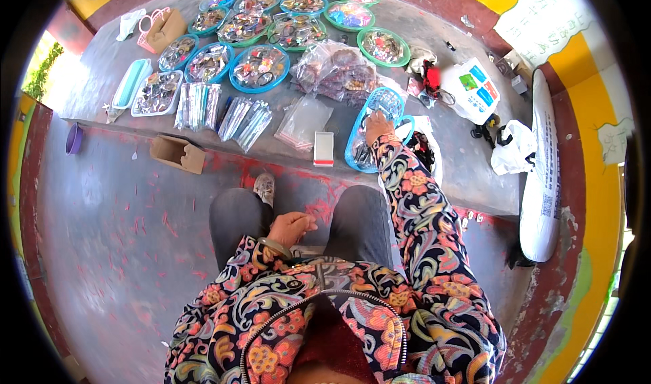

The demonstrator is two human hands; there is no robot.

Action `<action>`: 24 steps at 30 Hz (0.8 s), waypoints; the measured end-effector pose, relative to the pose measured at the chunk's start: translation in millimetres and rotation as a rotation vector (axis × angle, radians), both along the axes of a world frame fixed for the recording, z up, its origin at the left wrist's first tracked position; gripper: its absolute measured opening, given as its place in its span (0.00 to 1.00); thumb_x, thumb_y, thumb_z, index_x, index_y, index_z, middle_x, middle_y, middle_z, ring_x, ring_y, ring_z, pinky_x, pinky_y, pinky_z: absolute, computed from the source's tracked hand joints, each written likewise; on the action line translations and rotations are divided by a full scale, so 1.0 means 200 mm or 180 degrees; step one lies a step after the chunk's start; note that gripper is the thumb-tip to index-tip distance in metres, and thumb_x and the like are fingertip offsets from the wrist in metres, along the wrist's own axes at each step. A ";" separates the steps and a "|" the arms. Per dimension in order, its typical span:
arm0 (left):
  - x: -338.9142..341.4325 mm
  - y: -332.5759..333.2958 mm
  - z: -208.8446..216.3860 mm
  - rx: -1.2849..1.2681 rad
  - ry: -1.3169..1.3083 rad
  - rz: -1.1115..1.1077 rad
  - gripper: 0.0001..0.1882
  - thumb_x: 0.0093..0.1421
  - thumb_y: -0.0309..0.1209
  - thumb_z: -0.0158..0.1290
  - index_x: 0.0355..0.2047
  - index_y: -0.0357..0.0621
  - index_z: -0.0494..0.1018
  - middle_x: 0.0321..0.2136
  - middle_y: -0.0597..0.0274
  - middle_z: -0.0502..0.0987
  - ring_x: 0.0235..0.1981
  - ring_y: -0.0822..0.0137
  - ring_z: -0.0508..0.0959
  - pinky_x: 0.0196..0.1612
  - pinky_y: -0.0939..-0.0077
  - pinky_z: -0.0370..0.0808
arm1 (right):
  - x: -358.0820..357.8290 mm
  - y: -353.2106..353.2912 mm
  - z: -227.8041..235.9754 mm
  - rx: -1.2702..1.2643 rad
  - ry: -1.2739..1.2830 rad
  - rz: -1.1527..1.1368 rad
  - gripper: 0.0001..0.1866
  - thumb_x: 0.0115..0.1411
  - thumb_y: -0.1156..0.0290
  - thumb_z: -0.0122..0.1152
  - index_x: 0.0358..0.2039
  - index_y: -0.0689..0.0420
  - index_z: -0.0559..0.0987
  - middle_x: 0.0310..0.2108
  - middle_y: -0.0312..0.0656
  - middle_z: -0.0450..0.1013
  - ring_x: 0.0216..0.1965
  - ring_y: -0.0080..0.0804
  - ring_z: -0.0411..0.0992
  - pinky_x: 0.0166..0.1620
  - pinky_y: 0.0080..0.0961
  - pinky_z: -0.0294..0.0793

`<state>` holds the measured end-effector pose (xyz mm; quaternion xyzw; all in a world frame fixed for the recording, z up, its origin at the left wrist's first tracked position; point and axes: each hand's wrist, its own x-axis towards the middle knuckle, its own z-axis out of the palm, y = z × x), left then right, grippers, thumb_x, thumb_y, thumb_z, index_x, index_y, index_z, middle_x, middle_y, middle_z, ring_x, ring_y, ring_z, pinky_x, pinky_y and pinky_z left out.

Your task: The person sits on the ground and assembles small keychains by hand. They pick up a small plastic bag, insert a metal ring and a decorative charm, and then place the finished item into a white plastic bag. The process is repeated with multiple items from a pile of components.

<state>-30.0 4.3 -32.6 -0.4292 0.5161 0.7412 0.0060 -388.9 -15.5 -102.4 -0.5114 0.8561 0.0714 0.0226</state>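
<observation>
My right hand (378, 126) reaches into a long blue plastic basket (355, 127) at the edge of the raised grey platform. Its fingers bend down among small packed items, and what they pinch, if anything, is hidden. Close to my lap, my left hand (290, 229) is loosely closed, with nothing visible in it. A small white box with a red end (323, 148) lies left of the basket. Beside it are flat clear plastic bags (303, 123). Right of the basket sits an open white bag with dark items (424, 150).
Round trays of small packaged goods (259, 68) crowd the platform's far left. Bundled pens (245, 121) lie nearer. An open cardboard box (178, 155) rests at the platform's front edge. White bags (513, 150) and a long wrapped white package (540, 180) stand at the right.
</observation>
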 end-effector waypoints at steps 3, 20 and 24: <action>-0.02 -0.01 -0.04 -0.0063 0.0162 -0.0127 0.14 0.55 0.34 0.46 0.36 0.34 0.71 0.27 0.61 0.76 0.26 0.77 0.71 0.30 0.86 0.67 | -0.08 -0.07 -0.08 0.0305 0.0149 0.0218 0.20 0.52 0.62 0.50 0.45 0.55 0.69 0.54 0.38 0.56 0.58 0.35 0.48 0.51 0.41 0.57; -0.07 0.00 -0.04 0.0057 0.0079 -0.0250 0.13 0.56 0.31 0.44 0.36 0.34 0.71 0.29 0.59 0.76 0.32 0.73 0.74 0.35 0.83 0.68 | -0.01 -0.08 0.19 -0.0566 -0.0538 -0.0398 0.11 0.46 0.69 0.51 0.30 0.57 0.75 0.39 0.46 0.68 0.46 0.42 0.63 0.45 0.38 0.65; -0.01 0.02 -0.12 -0.0248 0.0213 0.0010 0.13 0.56 0.31 0.44 0.34 0.34 0.71 0.27 0.61 0.76 0.24 0.78 0.70 0.27 0.86 0.66 | 0.28 0.04 0.34 -0.2259 -0.0830 0.0148 0.07 0.45 0.72 0.49 0.24 0.57 0.75 0.27 0.46 0.71 0.33 0.43 0.69 0.36 0.35 0.68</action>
